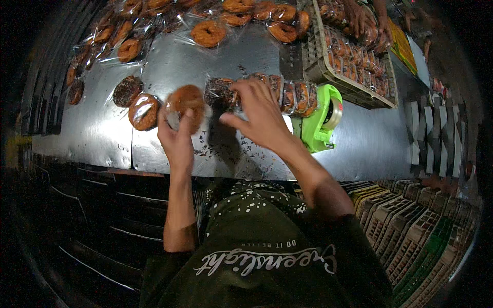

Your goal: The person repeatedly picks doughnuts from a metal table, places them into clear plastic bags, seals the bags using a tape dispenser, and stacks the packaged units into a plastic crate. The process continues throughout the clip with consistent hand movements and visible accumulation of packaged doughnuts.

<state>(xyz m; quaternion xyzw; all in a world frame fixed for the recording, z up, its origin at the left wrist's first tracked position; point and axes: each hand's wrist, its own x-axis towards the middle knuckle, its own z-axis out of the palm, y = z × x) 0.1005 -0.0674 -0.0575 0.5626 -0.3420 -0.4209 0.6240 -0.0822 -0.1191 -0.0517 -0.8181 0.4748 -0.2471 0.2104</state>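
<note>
My left hand (178,136) holds a brown ring doughnut (186,103) in clear wrap, blurred by motion, between thumb and fingers. With its fingers and thumb apart, my right hand (258,111) is over a row of wrapped doughnuts topped with dark sprinkles (289,96); whether the fingertips touch the row cannot be told. At the row's left end lies a sprinkled doughnut (218,91). Against its right end stands a green tape dispenser (321,119) with a roll of tape. Left of my left hand are a wrapped plain doughnut (143,111) and a dark sprinkled one (128,91).
More wrapped doughnuts (208,34) lie along the far side of the metal table (362,131). A plastic crate (358,90) of packed doughnuts stands at the back right, with another person's hands (364,27) over it. Dark crumbs are scattered near me. Stacked crates (404,231) are at lower right.
</note>
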